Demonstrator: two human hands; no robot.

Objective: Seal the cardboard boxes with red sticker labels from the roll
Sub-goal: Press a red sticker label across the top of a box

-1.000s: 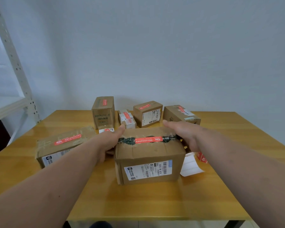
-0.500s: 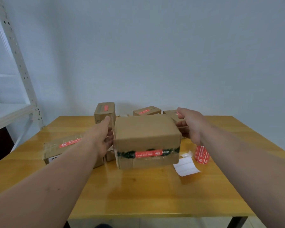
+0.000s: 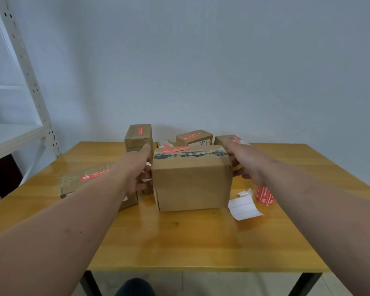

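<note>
My left hand (image 3: 137, 174) and right hand (image 3: 247, 165) clamp middle box (image 3: 192, 182) by sides, table centre. Red label (image 3: 175, 149) already on its top seam. Five other boxes visible, all labelled. Roll (image 3: 264, 195) right of box. Little left, I judge.

Near half of the table (image 3: 197, 242) lies open; boxes (image 3: 194, 137) crowd the far edge; sticker roll (image 3: 264, 195) right.

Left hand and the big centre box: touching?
Touching. The head view shows the left hand pressed against the side of the big box, thumb at its top edge.
</note>
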